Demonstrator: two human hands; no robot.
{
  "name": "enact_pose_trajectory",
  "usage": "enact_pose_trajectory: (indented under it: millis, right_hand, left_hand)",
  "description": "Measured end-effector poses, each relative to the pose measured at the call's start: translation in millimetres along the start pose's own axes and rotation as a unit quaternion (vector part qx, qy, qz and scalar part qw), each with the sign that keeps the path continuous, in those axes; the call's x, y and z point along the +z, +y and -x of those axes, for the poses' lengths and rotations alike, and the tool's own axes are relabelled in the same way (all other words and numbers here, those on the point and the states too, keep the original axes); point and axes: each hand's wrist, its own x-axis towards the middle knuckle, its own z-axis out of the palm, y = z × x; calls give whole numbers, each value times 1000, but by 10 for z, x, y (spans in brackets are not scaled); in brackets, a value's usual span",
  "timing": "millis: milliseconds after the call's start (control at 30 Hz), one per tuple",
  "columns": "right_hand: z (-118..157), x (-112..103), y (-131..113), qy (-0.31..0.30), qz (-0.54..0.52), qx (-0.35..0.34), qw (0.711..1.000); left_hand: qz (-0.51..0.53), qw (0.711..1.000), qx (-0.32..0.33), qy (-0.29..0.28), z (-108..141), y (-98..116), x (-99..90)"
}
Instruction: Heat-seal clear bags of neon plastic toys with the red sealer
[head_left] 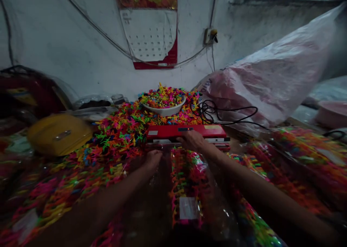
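Note:
A long red bag sealer (214,130) with a small display on its lid lies crosswise on the table. My right hand (193,140) rests on its lid and front edge, by the display, with the fingers stretched out. In front of the sealer is a clear plastic bag (188,178) of bright plastic pieces, with a white label (188,208); its far end reaches the sealer's front. My left hand (154,159) is closed at the bag's far left corner, fingers pinched on the film. Dim light hides the fingertips.
Loose colourful pieces (116,128) are heaped behind and left of the sealer, around a full white bowl (165,111). A yellow case (59,134) stands left. Filled bags (311,149), a black cord (230,113) and a large plastic sack (260,73) are at the right.

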Motion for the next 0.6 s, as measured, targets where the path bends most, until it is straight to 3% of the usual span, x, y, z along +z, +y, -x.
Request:
enact_pose_trajectory:
  millis: [167,233,300,367,467,533,600]
  right_hand:
    - [-271,316,-22,-92,35,-47,994]
    - [-242,409,-51,-88,38,-49,994]
    - [-203,449,-117,-70,35,-29,997]
    - [-188,439,-197,-63,21,1,998]
    - [-203,367,-270,-64,-19,35,997]
    - [-204,314,-273,-53,-45,46,997]
    - [-184,285,-259,-44,-64,51,996]
  left_hand:
    - [-77,993,91,6,-92,160,-278]
    - [-111,982,151,-6,-175,404,-377]
    - [-157,959,233,-47,-260,780,-354]
    - [-226,903,344,-125,-320,1223,-162]
    - [-331,775,461,-279,-333,1778,394]
    - [-367,728,452,-361,-320,1951,813]
    - [-385,727,408,-395,-324,1965,1152]
